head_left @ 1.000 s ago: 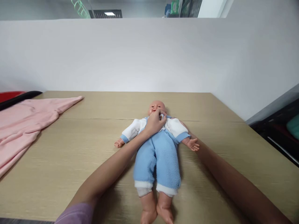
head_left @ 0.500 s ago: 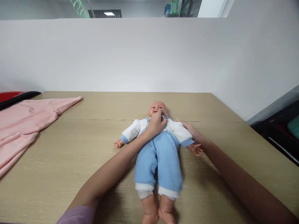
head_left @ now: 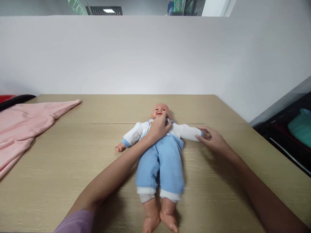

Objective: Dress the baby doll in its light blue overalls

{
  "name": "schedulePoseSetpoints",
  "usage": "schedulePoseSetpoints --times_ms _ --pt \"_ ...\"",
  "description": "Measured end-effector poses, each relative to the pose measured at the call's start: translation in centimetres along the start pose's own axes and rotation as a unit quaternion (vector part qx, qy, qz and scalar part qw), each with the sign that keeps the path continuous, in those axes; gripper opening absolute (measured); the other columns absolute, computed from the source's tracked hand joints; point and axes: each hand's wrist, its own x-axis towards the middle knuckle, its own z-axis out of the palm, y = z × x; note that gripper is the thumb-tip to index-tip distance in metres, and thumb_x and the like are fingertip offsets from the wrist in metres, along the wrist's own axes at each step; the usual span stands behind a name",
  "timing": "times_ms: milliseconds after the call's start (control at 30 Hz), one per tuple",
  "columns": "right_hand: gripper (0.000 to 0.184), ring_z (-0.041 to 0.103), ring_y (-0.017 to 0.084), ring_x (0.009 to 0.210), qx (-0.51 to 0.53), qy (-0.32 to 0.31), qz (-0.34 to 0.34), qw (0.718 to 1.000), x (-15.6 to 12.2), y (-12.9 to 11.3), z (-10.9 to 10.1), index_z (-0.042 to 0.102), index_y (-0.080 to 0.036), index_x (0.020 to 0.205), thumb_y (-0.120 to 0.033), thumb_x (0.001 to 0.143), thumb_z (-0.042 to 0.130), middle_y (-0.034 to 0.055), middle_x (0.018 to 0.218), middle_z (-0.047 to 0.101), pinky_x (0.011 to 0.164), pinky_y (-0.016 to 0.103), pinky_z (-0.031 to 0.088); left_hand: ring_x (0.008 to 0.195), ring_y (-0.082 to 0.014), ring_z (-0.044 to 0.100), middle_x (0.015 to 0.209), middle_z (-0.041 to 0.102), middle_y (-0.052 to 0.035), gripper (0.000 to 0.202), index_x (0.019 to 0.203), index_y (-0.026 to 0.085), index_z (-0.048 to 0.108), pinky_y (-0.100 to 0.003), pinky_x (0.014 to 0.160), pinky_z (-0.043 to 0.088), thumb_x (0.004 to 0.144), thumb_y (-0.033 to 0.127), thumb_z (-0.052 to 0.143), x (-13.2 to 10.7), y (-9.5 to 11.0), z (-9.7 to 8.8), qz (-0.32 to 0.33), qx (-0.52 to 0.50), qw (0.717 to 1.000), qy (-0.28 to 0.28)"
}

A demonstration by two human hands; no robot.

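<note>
A baby doll in a blue and white fleece suit lies on its back on the wooden table, head away from me. My left hand pinches the suit's collar at the doll's chest, just under the chin. My right hand grips the end of the doll's sleeve at the wrist, and that arm is stretched straight out to the right. The doll's other arm lies out to the left, its bare hand showing.
A pink cloth lies crumpled at the table's left side. A white partition wall stands behind the table. To the right, past the table edge, a dark bin holds a teal item.
My right hand came out from behind the doll's shoulder, slid along the sleeve and took hold of its end, pulling the arm out straight to the right. My left hand stayed at the collar.
</note>
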Motion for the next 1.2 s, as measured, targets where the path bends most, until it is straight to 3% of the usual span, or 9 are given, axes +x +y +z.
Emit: schedulePoseSetpoints --times_ms 67,167,300,400,500,700,867,1033,1200 --pt "0.043 0.06 0.043 0.131 -0.07 0.104 -0.071 0.99 -0.7 -2.1 1.2 0.072 -0.026 0.131 -0.051 0.096 0.068 0.0146 0.137 0.071 0.116 0.066 0.04 0.092 -0.0265 0.068 0.097 0.072 -0.007 0.016 0.116 0.023 0.057 -0.038 0.079 0.048 0.103 0.033 0.059 -0.1 0.4 -0.3 0.024 0.05 0.998 0.003" --pt "0.032 0.068 0.033 0.103 0.003 0.032 -0.12 0.992 -2.2 -5.9 3.1 0.071 -0.028 0.128 -0.046 0.102 0.063 0.0108 0.12 0.074 0.101 0.053 0.051 0.117 -0.032 0.063 0.12 0.07 -0.0132 0.014 0.115 0.022 0.06 -0.047 0.104 0.046 0.104 0.031 0.058 -0.3 1.3 -1.1 0.092 0.117 0.989 0.021" --pt "0.028 0.055 0.021 0.07 0.19 -0.12 -0.035 0.974 -3.2 -8.2 5.6 0.067 -0.027 0.107 -0.054 0.104 0.063 0.0004 0.082 0.062 0.067 0.035 0.046 0.128 -0.0325 0.057 0.127 0.069 -0.0115 0.016 0.115 0.024 0.065 -0.05 0.116 0.036 0.106 0.033 0.056 -0.7 2.3 -1.9 0.165 0.118 0.979 -0.004" --pt "0.036 0.051 0.018 0.07 0.317 -0.15 0.038 0.936 -2.3 -7.2 6.9 0.064 -0.026 0.093 -0.061 0.097 0.071 -0.002 0.077 0.054 0.065 0.032 0.043 0.115 -0.0296 0.062 0.112 0.074 -0.0088 0.025 0.104 0.024 0.068 -0.048 0.111 0.038 0.108 0.044 0.053 -1.1 2.8 -1.9 0.199 0.078 0.973 -0.091" --pt "0.041 0.049 0.017 0.065 0.415 -0.148 0.116 0.89 -1.1 -6.0 7.7 0.065 -0.029 0.105 -0.066 0.091 0.074 -0.0034 0.078 0.056 0.06 0.03 0.042 0.108 -0.029 0.063 0.099 0.075 -0.0073 0.038 0.095 0.023 0.068 -0.05 0.111 0.037 0.108 0.054 0.051 -1.2 2.9 -1.2 0.196 0.057 0.966 -0.16" --pt "0.029 0.06 0.023 0.077 0.164 -0.02 -0.02 0.986 -1.7 -6.2 6.7 0.065 -0.028 0.117 -0.051 0.1 0.068 0.0049 0.098 0.068 0.074 0.039 0.052 0.079 -0.021 0.061 0.08 0.066 -0.0015 0.031 0.095 0.021 0.063 -0.038 0.083 0.045 0.103 0.05 0.059 -0.7 2.2 0.1 0.071 -0.027 0.988 -0.133" --pt "0.052 0.06 0.041 0.129 -0.074 0.067 -0.14 0.985 -1.1 -3.4 3.2 0.063 -0.027 0.139 -0.042 0.091 0.076 0.0136 0.137 0.069 0.114 0.059 0.043 0.095 -0.0263 0.063 0.095 0.071 -0.0056 0.021 0.111 0.022 0.062 -0.043 0.093 0.046 0.101 0.04 0.065 -0.4 2.5 0.1 0.09 0.002 0.993 -0.076" --pt "0.055 0.071 0.039 0.118 -0.046 -0.031 -0.132 0.99 0.2 0.2 0.5 0.068 -0.028 0.138 -0.045 0.087 0.08 0.0105 0.133 0.076 0.102 0.054 0.055 0.12 -0.0337 0.057 0.127 0.066 -0.0131 0.037 0.12 0.023 0.063 -0.047 0.106 0.046 0.093 0.046 0.076 0.8 3.3 0.6 0.155 0.058 0.982 -0.092" --pt "0.056 0.074 0.036 0.116 0.094 0.044 -0.084 0.991 -1.1 -2.9 0.5 0.07 -0.029 0.135 -0.045 0.083 0.086 0.0103 0.134 0.076 0.096 0.049 0.062 0.119 -0.0367 0.057 0.131 0.067 -0.0141 0.065 0.133 0.023 0.059 -0.05 0.103 0.047 0.079 0.047 0.087 0.9 2.8 2.3 0.17 0.096 0.973 -0.127"
